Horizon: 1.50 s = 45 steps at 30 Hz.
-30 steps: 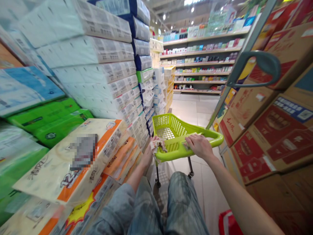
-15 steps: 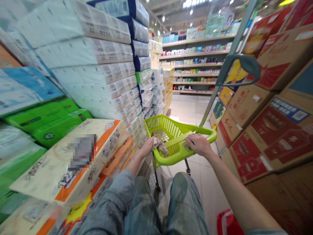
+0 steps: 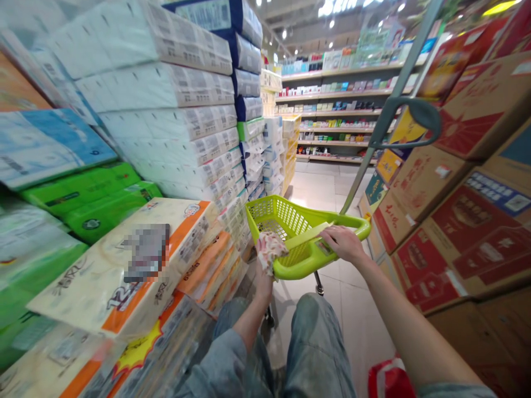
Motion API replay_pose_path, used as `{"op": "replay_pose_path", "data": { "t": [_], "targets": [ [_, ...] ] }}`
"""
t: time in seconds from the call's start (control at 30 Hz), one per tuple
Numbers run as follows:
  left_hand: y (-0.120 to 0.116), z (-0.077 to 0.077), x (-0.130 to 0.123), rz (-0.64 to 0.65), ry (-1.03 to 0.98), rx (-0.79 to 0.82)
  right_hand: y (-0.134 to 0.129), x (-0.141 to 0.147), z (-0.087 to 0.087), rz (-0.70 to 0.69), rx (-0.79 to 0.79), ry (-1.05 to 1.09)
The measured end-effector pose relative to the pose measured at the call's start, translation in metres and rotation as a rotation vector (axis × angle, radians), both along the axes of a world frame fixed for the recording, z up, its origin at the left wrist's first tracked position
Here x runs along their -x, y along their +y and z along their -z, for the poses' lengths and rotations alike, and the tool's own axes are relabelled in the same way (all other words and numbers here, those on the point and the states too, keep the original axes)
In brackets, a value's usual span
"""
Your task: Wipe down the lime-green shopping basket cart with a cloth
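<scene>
In front of my knees stands a lime-green shopping cart (image 3: 296,271) with a slotted basket. A crumpled white cloth with a pinkish pattern (image 3: 271,249) lies over the cart's left rim corner. My left hand (image 3: 264,279) is closed on this cloth, its fingers mostly covered by it. Further right, my right hand (image 3: 343,243) wraps round the cart's rim bar, beside a small label. From the cart's far right side rises a grey pole (image 3: 357,177) with a dark grey looped grip (image 3: 409,121).
Wrapped tissue packs (image 3: 194,83) are piled high on the left, with a cream and orange pack (image 3: 83,282) nearer me. Red and brown cartons (image 3: 464,221) line the right side. Stocked shelves (image 3: 332,113) stand at the aisle's end. A red bag (image 3: 390,378) is low on the right.
My left hand has swung inward and turned more upright, bringing the cloth up over the rim corner. My right hand stays on the bar. The view has shifted slightly left.
</scene>
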<state>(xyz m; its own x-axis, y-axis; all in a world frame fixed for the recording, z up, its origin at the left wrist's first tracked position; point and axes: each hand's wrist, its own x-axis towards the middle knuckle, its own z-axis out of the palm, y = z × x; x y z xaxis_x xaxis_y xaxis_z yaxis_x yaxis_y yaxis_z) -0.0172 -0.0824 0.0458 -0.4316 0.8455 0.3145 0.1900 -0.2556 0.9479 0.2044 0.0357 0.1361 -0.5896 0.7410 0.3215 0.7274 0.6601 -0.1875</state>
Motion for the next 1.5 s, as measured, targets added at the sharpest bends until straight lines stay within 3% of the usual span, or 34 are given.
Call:
{"op": "replay_pose_path", "data": {
  "t": [0.17, 0.33, 0.4, 0.5, 0.67, 0.77, 0.93, 1.03, 1.1, 1.2, 1.3, 1.37, 1.43, 1.5],
  "targets": [
    [-0.032, -0.023, -0.025, 0.058, 0.268, -0.200, 0.001, -0.005, -0.001, -0.011, 0.010, -0.001],
    [-0.018, -0.033, -0.006, 0.277, 0.549, -0.356, 0.001, -0.009, -0.003, -0.049, 0.015, -0.010],
    [-0.003, -0.033, 0.012, 0.323, 0.582, -0.324, 0.001, -0.010, -0.003, -0.065, 0.011, -0.014],
    [0.018, -0.033, 0.034, 0.304, 0.553, -0.150, 0.001, -0.011, -0.002, -0.084, -0.002, -0.018],
    [0.033, -0.029, 0.035, 0.294, 0.587, -0.058, 0.009, -0.017, -0.002, -0.100, 0.022, -0.028],
    [0.033, -0.025, 0.026, 0.305, 0.640, -0.090, 0.020, -0.018, -0.004, 0.031, 0.127, -0.050],
    [0.030, -0.031, 0.010, 0.470, 0.749, -0.117, 0.032, -0.013, -0.005, 0.416, 0.163, -0.152],
    [0.033, -0.040, 0.001, 0.579, 0.803, -0.055, 0.030, -0.013, -0.006, 0.639, 0.152, -0.094],
    [0.040, -0.046, -0.004, 0.631, 0.804, 0.044, 0.028, -0.016, -0.007, 0.657, 0.171, -0.048],
    [0.055, -0.055, -0.013, 0.549, 0.762, 0.127, 0.028, -0.020, -0.008, 0.589, 0.198, -0.018],
    [0.074, -0.063, -0.024, 0.255, 0.752, 0.039, 0.030, -0.023, -0.007, 0.563, 0.205, 0.000],
    [0.084, -0.062, -0.032, 0.167, 0.784, -0.005, 0.031, -0.024, -0.006, 0.556, 0.208, 0.008],
    [0.092, -0.054, -0.040, 0.306, 0.842, 0.024, 0.032, -0.025, -0.005, 0.557, 0.207, 0.023],
    [0.098, -0.040, -0.046, 0.549, 0.887, 0.117, 0.033, -0.026, -0.003, 0.577, 0.191, 0.052]
  ]
}}
